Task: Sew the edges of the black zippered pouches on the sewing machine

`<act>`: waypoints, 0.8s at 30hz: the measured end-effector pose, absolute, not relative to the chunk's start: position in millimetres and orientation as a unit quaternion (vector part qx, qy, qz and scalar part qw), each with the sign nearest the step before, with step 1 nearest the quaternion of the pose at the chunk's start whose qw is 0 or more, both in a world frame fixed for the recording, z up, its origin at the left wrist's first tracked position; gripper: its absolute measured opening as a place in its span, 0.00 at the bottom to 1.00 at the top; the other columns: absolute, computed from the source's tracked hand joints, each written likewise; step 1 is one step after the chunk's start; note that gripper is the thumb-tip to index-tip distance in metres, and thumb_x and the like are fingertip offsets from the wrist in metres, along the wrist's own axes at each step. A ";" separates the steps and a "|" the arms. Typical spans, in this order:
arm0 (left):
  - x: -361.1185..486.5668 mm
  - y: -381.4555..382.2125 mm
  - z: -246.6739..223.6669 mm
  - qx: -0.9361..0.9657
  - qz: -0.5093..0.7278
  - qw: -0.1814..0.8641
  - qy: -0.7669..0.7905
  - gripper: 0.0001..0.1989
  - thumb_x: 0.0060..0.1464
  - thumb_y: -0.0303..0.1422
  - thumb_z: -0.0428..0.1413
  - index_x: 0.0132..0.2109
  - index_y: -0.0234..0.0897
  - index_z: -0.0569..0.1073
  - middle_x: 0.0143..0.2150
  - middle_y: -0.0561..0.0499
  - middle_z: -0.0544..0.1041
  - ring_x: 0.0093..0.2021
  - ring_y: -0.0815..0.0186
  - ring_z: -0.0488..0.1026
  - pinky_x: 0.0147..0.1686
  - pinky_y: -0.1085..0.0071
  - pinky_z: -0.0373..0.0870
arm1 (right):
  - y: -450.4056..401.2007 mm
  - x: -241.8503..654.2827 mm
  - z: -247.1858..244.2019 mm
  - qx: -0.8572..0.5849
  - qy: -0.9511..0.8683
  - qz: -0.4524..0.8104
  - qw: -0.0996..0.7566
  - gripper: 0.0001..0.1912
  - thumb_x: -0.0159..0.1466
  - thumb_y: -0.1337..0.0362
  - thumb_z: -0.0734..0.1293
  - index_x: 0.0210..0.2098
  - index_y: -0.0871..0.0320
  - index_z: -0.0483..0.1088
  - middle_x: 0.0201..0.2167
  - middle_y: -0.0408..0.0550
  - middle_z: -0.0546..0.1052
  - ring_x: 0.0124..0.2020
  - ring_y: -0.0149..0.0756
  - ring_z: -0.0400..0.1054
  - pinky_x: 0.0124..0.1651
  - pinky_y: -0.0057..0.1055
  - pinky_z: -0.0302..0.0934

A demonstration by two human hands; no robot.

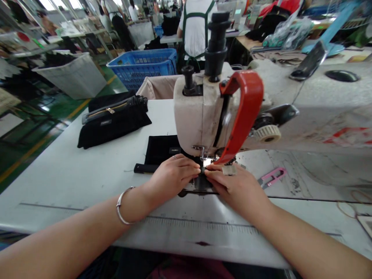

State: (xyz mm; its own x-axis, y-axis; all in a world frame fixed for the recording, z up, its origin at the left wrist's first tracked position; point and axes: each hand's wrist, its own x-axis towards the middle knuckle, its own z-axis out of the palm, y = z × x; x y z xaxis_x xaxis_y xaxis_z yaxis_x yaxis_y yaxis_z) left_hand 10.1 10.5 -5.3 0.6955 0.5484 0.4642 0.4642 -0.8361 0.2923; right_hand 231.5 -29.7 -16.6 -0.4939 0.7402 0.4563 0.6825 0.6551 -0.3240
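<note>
A white sewing machine point(188, 112) with an orange-red guard point(247, 104) stands before me, its lamp lit over the needle area. Black fabric point(158, 147) with a small label lies flat left of the machine head, and a dark strip point(143, 168) runs along its near edge. My left hand point(176, 174), with a ring and a bracelet, is closed, its fingertips pressing the black fabric just left of the needle. From the other side my right hand point(235, 186) pinches the fabric's edge close to the presser foot. The two sets of fingertips nearly meet; the needle itself is hard to make out.
On the table's left lies a stack of black zippered pieces point(116, 118). Pink thread snips point(273, 178) rest right of my right hand. A ruler scale point(200, 224) runs along the front. Beyond are a blue crate point(145, 68), a white bin point(74, 75) and a person point(196, 31) facing away.
</note>
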 end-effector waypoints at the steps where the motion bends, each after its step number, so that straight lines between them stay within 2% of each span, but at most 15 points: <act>1: 10.5 12.3 -5.7 0.916 0.280 0.076 0.278 0.10 0.64 0.29 0.52 0.41 0.38 0.79 0.41 0.52 0.81 0.42 0.66 0.78 0.46 0.68 0.74 | -28.7 231.7 -17.0 -0.412 -0.863 0.045 0.289 0.08 0.64 0.71 0.66 0.42 0.60 0.76 0.41 0.52 0.79 0.41 0.44 0.72 0.42 0.39 0.68; 13: 11.7 30.1 -14.6 0.904 0.291 0.096 0.297 0.08 0.62 0.31 0.55 0.39 0.39 0.80 0.39 0.52 0.82 0.44 0.64 0.77 0.50 0.66 0.73 | -17.9 228.8 -18.0 -0.424 -0.860 -0.019 0.283 0.07 0.63 0.71 0.66 0.39 0.61 0.77 0.39 0.55 0.79 0.37 0.44 0.72 0.37 0.38 0.70; 24: 11.8 31.2 -16.5 0.899 0.295 0.103 0.305 0.07 0.61 0.30 0.56 0.39 0.40 0.80 0.38 0.52 0.82 0.43 0.64 0.77 0.48 0.65 0.74 | -17.1 228.3 -21.1 -0.445 -0.854 0.011 0.269 0.09 0.65 0.71 0.65 0.39 0.58 0.77 0.37 0.52 0.79 0.39 0.43 0.72 0.40 0.39 0.69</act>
State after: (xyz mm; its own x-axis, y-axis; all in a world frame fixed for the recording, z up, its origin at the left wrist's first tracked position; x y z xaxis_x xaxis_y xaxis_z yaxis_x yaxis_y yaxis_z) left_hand 11.8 31.2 -16.5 0.6392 0.6098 0.4685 0.4880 -0.7925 0.3657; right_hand 228.3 -17.1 -21.1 -0.4590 0.7665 0.4492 0.7543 0.6033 -0.2588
